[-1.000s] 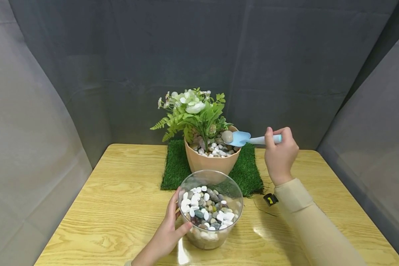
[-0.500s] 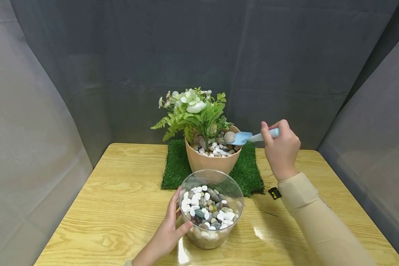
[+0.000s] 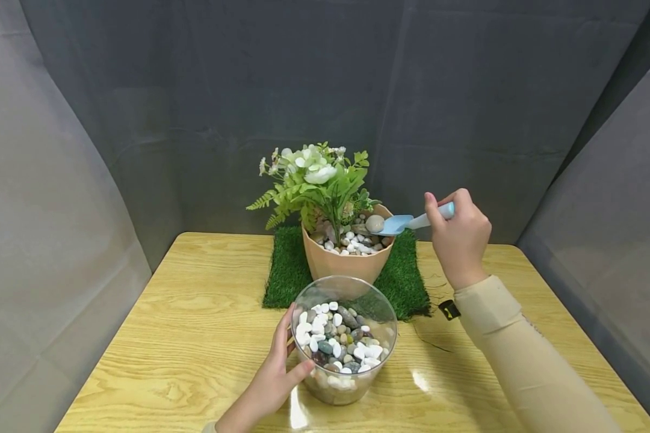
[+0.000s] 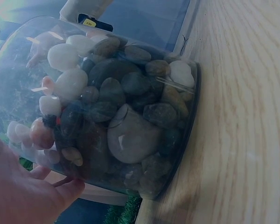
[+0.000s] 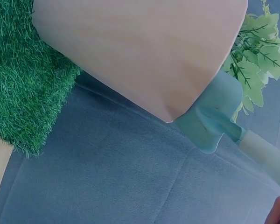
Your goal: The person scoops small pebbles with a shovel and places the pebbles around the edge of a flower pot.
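Observation:
My right hand grips the pale handle of a small light-blue shovel. The blade passes over the right rim of a peach flowerpot. At the blade's tip lies a large round beige stone, over the white and grey pebbles in the pot; whether it still rests on the blade is hard to tell. In the right wrist view, the blade is seen from below against the pot's rim. My left hand holds a clear container of mixed pebbles by its left side, thumb near the rim.
Green and white artificial flowers rise from the pot's left part. The pot stands on a green turf mat at the back of the wooden table. Dark cloth hangs behind. A small black-and-yellow object sits by the right sleeve.
My right hand has risen slightly, tilting the handle up and shifting the blade a little rightward. The beige stone has moved slightly right. My left hand and the container stay put.

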`<state>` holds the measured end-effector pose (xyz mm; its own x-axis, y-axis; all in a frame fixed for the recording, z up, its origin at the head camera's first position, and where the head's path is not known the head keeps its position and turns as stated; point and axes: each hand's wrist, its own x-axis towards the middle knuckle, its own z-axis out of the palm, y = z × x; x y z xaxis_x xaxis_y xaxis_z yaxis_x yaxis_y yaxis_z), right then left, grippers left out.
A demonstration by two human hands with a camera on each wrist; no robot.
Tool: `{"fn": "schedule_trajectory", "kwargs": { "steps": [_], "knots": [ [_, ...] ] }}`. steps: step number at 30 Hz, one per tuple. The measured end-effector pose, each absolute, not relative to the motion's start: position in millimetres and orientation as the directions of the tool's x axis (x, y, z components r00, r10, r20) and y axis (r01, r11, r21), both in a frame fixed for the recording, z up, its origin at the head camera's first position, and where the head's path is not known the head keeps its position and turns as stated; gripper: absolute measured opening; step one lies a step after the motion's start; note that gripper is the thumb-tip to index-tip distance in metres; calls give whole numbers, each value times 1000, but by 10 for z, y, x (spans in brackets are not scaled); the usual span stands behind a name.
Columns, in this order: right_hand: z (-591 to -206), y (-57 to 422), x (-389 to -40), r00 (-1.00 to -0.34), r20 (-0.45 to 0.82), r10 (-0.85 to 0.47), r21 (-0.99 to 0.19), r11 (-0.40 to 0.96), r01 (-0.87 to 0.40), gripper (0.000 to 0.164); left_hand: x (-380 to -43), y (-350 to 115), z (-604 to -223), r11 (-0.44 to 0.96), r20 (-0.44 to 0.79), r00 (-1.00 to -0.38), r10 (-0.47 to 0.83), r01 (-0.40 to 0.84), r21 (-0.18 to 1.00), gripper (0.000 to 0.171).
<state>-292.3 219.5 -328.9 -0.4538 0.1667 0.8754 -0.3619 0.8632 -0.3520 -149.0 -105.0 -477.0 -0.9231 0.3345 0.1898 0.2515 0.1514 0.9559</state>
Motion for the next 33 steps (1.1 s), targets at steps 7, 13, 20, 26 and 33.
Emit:
{"fn": "schedule_trajectory", "kwargs": {
  "steps": [7,13,20,26,33],
  "knots": [
    [-3268,2224,-2921,-437,878,197,-370,857,-358,38,-1494,-1043,-4771,150,192,-923,333,253,956,97],
    [-3249,2265,-2889,-438,870,227,-398,847,-351,40,-1499,-1042,-4780,155,192,-923,333,254,955,97],
    [-3272,2310,-2807,-444,857,261,-430,837,-339,39,-1490,-1048,-4777,165,191,-925,329,255,953,97],
    [-3341,2356,-2709,-405,843,353,-502,786,-360,36,-1480,-1047,-4768,168,194,-924,329,259,951,96],
    [-3345,2319,-2454,-349,843,409,-535,696,-479,34,-1480,-1047,-4776,162,196,-922,334,261,952,96]
  ]
}}
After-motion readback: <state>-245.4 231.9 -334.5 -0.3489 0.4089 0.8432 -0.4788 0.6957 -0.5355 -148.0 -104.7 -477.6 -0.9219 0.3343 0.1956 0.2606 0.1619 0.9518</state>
